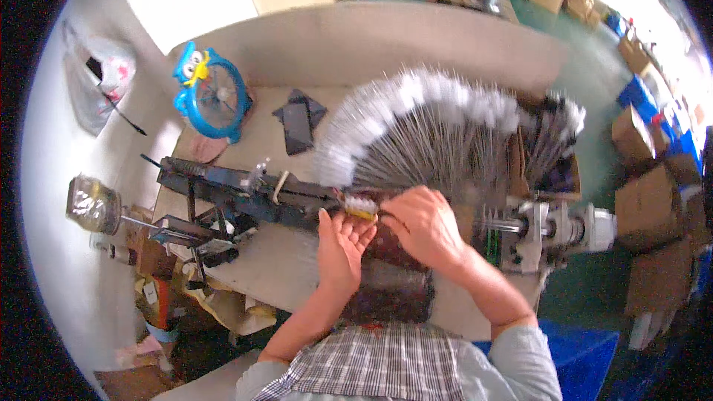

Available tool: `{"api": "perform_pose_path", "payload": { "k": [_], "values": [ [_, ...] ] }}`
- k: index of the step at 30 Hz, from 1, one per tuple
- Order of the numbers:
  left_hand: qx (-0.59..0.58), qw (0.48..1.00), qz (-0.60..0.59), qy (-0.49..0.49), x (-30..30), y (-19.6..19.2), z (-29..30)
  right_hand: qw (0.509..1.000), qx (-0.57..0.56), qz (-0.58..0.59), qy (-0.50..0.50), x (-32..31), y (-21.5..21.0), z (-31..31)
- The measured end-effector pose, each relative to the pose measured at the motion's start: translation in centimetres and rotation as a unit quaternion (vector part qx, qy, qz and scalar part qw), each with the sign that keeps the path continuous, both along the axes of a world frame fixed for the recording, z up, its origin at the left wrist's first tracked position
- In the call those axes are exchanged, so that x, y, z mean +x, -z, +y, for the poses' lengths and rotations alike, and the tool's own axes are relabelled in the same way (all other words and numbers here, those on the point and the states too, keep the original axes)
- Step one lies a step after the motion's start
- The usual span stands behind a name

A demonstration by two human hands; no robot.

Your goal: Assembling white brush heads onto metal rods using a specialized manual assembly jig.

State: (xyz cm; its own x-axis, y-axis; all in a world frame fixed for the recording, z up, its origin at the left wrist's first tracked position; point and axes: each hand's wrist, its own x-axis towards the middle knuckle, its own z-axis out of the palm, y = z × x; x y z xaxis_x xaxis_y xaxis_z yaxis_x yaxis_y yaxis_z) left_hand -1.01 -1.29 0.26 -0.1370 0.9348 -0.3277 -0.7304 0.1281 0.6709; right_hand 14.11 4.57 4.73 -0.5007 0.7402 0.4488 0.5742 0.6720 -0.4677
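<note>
My left hand [342, 249] is turned palm up, thumb and bent fingers apart, just below a small white piece with a yellow edge [361, 208]. It is too blurred to name, and I cannot tell whether the fingers touch it. My right hand [427, 226] is closed in a pinch at that piece's right side; what the fingertips hold is hidden. Beyond both hands fans out a big bundle of thin metal rods with white fluffy tips [416, 108]. A long dark machine bar [223, 182] runs in from the left toward my hands.
A blue bird-shaped fan [215, 100] stands at the back left, near a dark phone [298, 126]. Metal machine parts [546, 230] sit at the right. A clear jar [95, 204] is at the far left. A low beige partition [312, 48] closes off the table's back.
</note>
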Motion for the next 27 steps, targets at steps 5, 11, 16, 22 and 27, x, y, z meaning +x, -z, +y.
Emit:
{"api": "perform_pose_path", "payload": {
  "k": [5,11,16,22,27],
  "values": [
    [-0.043,0.991,0.126,0.032,-0.7,0.4,-1.9,0.997,-0.066,0.042,-0.013,2.0,0.6,-1.7],
    [-0.075,0.902,0.412,-0.106,-10.3,7.2,-7.3,0.98,-0.16,-0.108,-0.044,3.9,8.1,-5.7],
    [-0.06,0.943,0.102,-0.312,-25.9,9.2,-14.2,0.959,-0.199,-0.2,-0.035,4.5,8.2,-5.5],
    [-0.22,0.844,0.193,-0.449,-33.4,7.0,-15.1,0.95,-0.215,-0.225,-0.024,3.0,8.1,-6.0],
    [-0.162,0.826,0.225,-0.49,-27.7,8.1,-12.9,0.956,-0.188,-0.224,-0.009,3.9,7.9,-4.9]
  ]
}}
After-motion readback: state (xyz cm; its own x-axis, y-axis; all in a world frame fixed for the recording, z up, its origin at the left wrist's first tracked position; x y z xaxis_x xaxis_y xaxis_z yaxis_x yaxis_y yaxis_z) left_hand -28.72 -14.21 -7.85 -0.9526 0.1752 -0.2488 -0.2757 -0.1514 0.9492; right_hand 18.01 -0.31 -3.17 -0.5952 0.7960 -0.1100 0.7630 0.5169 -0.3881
